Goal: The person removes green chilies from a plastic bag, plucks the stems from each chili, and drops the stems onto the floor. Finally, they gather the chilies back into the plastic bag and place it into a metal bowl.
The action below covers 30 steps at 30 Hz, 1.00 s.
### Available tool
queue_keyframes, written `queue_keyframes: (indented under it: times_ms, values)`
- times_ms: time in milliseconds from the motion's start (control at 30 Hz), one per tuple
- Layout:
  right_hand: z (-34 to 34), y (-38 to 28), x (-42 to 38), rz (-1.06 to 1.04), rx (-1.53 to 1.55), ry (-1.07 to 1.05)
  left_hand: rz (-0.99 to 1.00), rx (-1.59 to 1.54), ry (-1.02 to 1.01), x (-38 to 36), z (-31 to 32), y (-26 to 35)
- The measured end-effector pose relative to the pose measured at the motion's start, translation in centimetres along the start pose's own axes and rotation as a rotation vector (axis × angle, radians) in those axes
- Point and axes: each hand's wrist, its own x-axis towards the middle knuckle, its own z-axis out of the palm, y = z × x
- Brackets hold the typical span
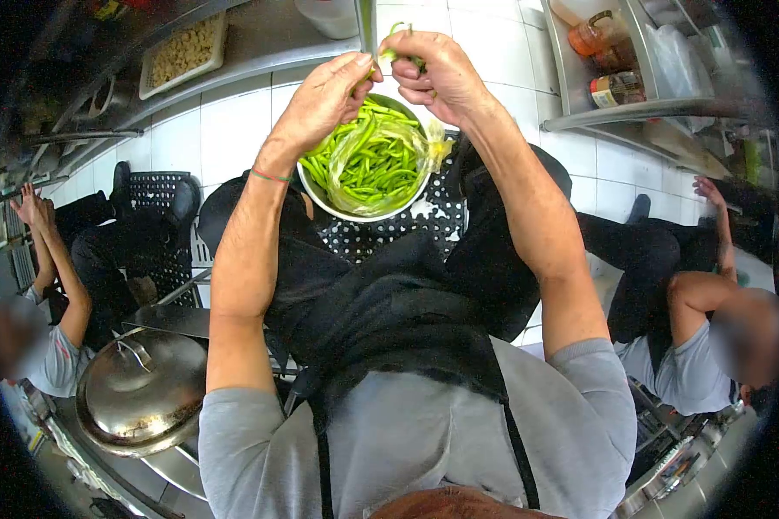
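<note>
Both of my hands are raised close together above a round metal bowl (pixel 361 215) full of green peppers or beans (pixel 379 163). My left hand (pixel 327 97) has its thumb and fingers pinched together at the bowl's far left side; what it holds is too small to name. Curled fingers close my right hand (pixel 437 73) on a green piece (pixel 391 54), part of which sticks out beside the fingertips. A clear plastic bag (pixel 428 145) lies over part of the bowl's contents and its right rim.
A tray of pale chunks (pixel 184 54) rests on a metal shelf at upper left. Jars (pixel 617 89) stand on the right shelf. A lidded pot (pixel 143 394) is at lower left. Co-workers (pixel 61 324) (pixel 697 333) sit at both sides.
</note>
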Motion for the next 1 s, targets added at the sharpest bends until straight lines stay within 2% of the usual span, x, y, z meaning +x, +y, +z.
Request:
queue_keyframes:
  times_ms: [67,100,200,233,333,400,433,467,533,567,633,700,833,867,933,1000]
  values:
    - [-0.6,-0.3,0.1,-0.043,0.036,0.062,0.144,0.407,0.046,1.2,-1.7,-1.9]
    - [-1.1,-0.6,0.2,-0.076,0.028,0.080,0.027,0.462,0.043,1.4,-2.9,-2.3]
    - [-2.0,-0.7,0.4,-0.099,0.127,0.092,0.010,0.706,0.056,3.3,-5.5,-6.3]
    - [-2.0,-0.7,0.1,-0.107,0.185,0.090,0.060,0.941,0.049,3.9,-6.2,-7.6]
    - [-3.3,-0.7,0.1,-0.077,0.229,0.110,-0.122,1.144,0.047,4.9,-7.6,-13.6]
    - [-3.6,-0.9,0.2,-0.093,0.240,0.149,-0.187,1.217,0.028,4.4,-8.3,-17.5]
    - [-3.7,-1.0,0.2,-0.107,0.245,0.172,-0.220,1.247,0.058,4.5,-10.5,-21.6]
    - [-3.7,-1.2,0.2,-0.121,0.249,0.194,-0.237,1.155,0.105,3.2,-10.0,-21.3]
    - [-3.7,-1.7,-0.2,-0.122,0.268,0.154,-0.484,1.049,0.190,2.7,-9.5,-22.5]
    - [-3.9,-1.9,-0.3,-0.147,0.230,0.117,-0.294,1.149,0.132,2.4,-12.6,-28.1]
    - [-3.9,-2.0,-0.8,-0.197,0.149,0.053,-0.304,1.184,0.154,2.2,-10.6,-26.2]
    - [-3.2,-2.7,-1.4,-0.174,0.146,0.081,-0.278,1.190,0.219,2.2,-8.5,-23.9]
    - [-3.0,-2.7,-1.3,-0.171,0.135,-0.004,-0.189,1.204,0.037,2.2,-2.0,-21.4]
    - [-3.0,-2.8,-1.3,-0.174,0.109,-0.003,-0.152,1.215,-0.047,1.7,-1.5,-22.7]
    - [-2.3,-2.8,-1.5,-0.157,0.098,0.050,-0.039,1.148,-0.026,1.2,-2.1,-27.9]
    - [-2.3,-2.9,-2.0,-0.134,0.105,0.056,0.025,1.198,0.028,1.2,-1.6,-30.5]
